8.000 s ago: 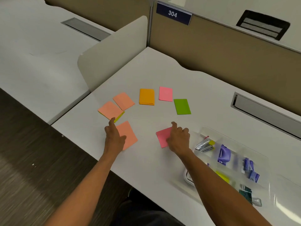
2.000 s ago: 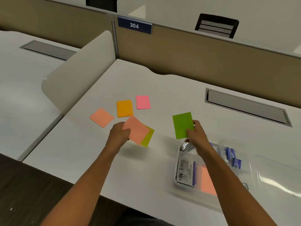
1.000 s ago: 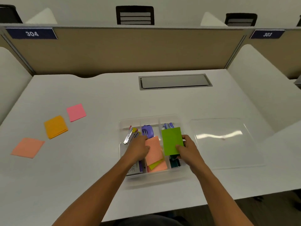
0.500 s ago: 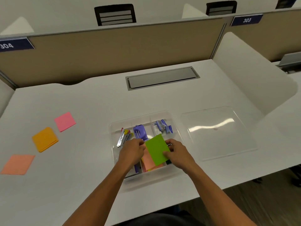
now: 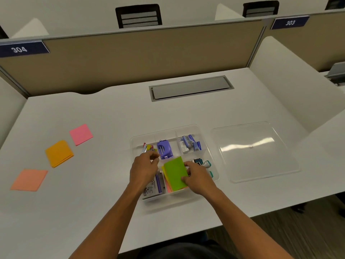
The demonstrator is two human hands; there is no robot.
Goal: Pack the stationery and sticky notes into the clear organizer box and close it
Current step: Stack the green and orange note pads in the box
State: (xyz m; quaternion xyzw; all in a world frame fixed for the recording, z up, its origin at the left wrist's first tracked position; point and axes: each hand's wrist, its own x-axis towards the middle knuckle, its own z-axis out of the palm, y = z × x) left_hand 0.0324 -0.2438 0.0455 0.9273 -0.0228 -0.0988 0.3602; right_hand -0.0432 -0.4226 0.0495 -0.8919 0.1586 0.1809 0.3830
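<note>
Green sticky notes [image 5: 175, 172] top a stack in the clear plastic box's [image 5: 203, 133] front compartment, the right hand [image 5: 198, 179] pinching their edge. The left hand [image 5: 143, 170] curls loosely beside them; whether it grips anything is hard to tell. Staplers and clips fill other compartments. Pink [image 5: 81, 134], orange [image 5: 59, 153] and peach [image 5: 29, 179] paper squares lie flat on the smooth white worktop [image 5: 112, 118], and the glossy lid [image 5: 255, 152] sits off, right.

green sticky pad [image 5: 175, 172] on top in the clear box [image 5: 186, 128], yellow and pink edges peeking under it. pink pad [image 5: 81, 134], orange pad [image 5: 59, 153] and peach pad [image 5: 29, 179] sit left on the white desk [image 5: 112, 116]. purple hole punch [image 5: 164, 148] at the far side.
</note>
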